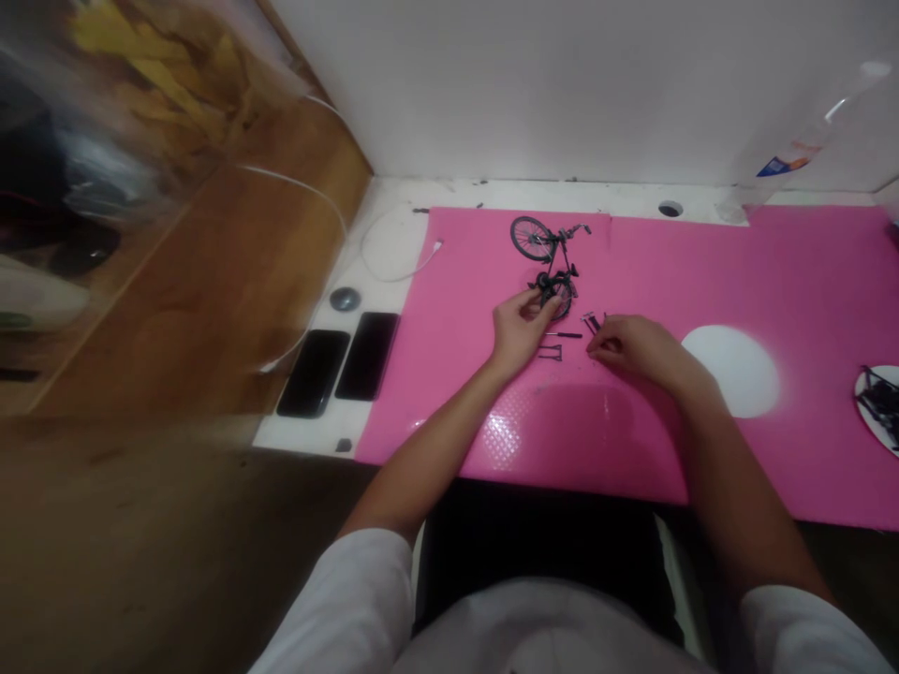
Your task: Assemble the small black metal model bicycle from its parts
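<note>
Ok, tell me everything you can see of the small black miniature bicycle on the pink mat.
The small black miniature bicycle has two spoked wheels, a slim dark frame and a handlebar at its far end. Whether it is metal or plastic is unclear. It appears to lie on its side over the glossy pink mat. The person's left hand grips it at the nearer wheel, partly hiding it.

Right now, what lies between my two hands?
In the head view, a thin tool and small dark parts lie on the mat between the left hand and the right hand.
</note>
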`<state>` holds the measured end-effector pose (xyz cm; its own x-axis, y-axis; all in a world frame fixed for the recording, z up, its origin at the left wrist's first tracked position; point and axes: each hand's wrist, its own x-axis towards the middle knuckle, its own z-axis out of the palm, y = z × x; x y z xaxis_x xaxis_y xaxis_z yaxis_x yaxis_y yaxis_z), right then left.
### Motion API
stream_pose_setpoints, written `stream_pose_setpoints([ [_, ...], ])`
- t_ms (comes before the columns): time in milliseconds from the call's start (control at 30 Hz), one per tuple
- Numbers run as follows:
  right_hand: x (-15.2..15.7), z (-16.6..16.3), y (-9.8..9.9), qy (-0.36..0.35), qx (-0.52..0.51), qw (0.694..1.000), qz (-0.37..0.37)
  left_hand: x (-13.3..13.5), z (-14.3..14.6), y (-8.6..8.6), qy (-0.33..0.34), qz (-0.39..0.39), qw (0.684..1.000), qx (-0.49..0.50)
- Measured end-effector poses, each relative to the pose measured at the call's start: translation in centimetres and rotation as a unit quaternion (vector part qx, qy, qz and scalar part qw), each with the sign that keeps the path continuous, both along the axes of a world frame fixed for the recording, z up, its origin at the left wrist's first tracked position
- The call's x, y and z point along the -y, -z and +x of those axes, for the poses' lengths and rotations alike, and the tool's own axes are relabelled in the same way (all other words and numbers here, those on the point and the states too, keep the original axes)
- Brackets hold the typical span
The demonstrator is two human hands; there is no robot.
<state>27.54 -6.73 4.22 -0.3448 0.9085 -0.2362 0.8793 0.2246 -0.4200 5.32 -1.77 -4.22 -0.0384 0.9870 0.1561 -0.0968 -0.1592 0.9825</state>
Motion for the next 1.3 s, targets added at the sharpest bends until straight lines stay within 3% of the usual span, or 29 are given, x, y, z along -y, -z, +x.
stream_pose_setpoints([
  [300,-0.5,1.2,-0.2,-0.013,-0.052,0.998,-0.046,0.0,-0.1,0.0,0.014,0.008,1.000,0.000],
  [767,0.4,-0.7,0.3,0.007,-0.001,0.998,-0.062,0.5,0.1,-0.5,0.025,0.001,1.000,-0.010],
  [1300,1.0,-1.3,0.1,-0.003,0.009,0.997,-0.071,0.3,0.4,0.0,0.032,0.001,0.999,-0.005],
])
